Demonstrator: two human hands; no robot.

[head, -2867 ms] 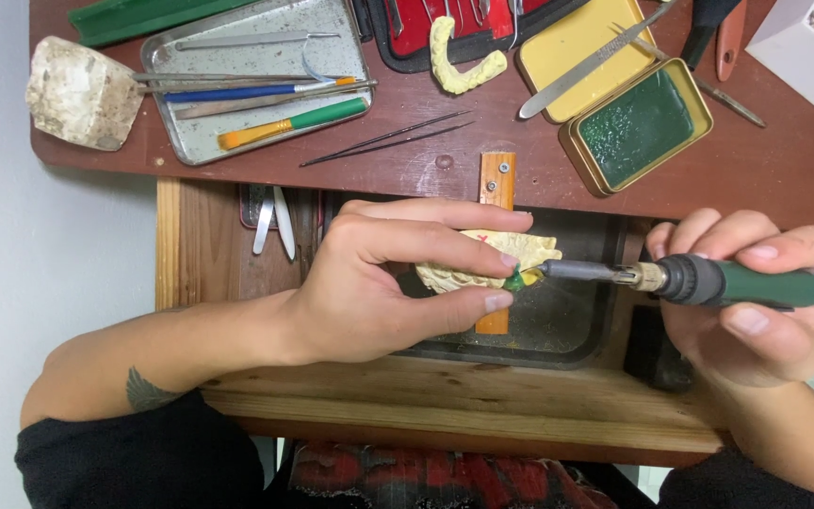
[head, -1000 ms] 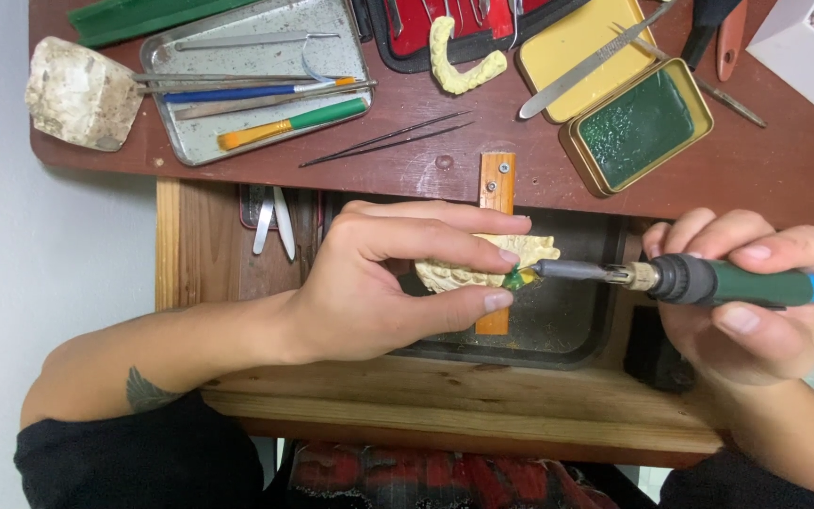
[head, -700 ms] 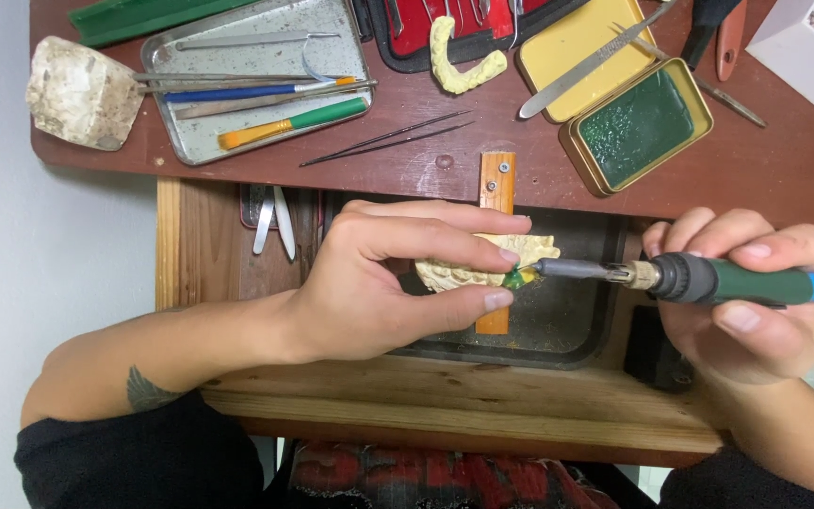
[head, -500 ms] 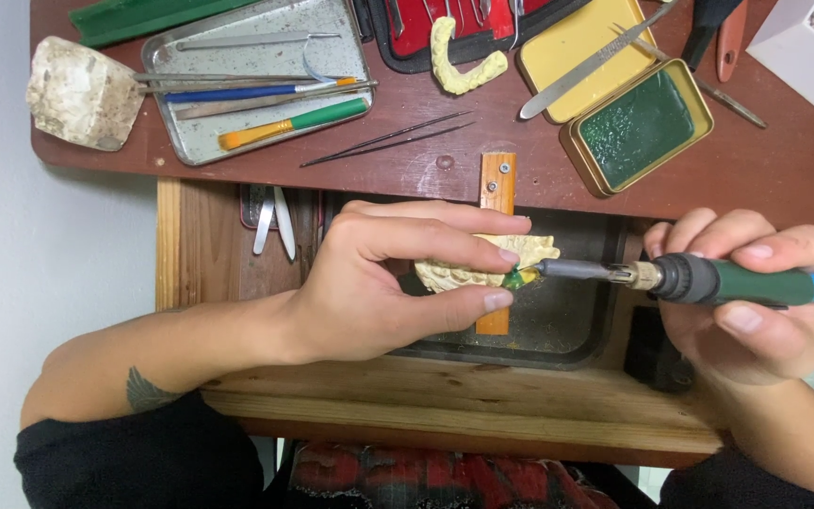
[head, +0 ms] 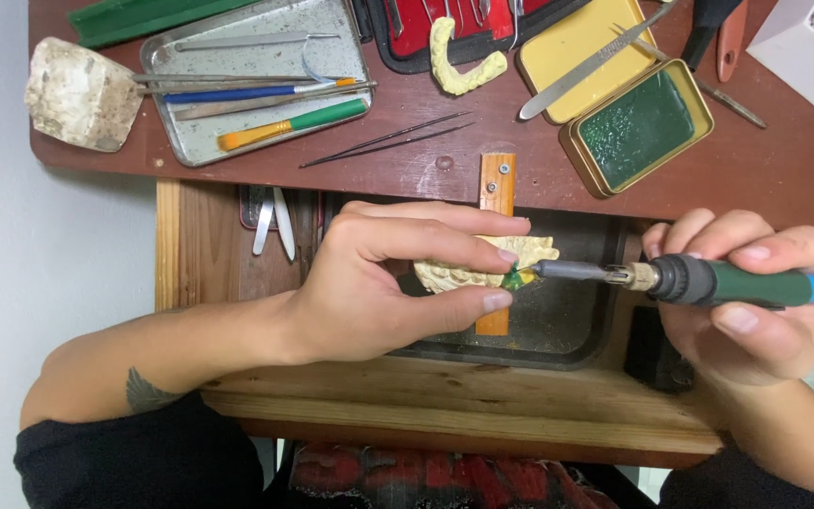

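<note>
Still, nothing shifts: the left hand (head: 379,283) keeps pinching the dental cast (head: 487,267) over the drawer tray (head: 567,330), while the right hand (head: 756,302) grips the electric wax tool (head: 699,280), tip on green wax (head: 512,279).

The left hand (head: 383,283) reaches in from the left, thumb and fingers pinched closed, while the right hand (head: 756,302) at right is apparently curled in a pen-like grip.

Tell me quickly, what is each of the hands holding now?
Left hand: closed on the pale dental cast.
Right hand: closed on the green-handled heated tool.
</note>
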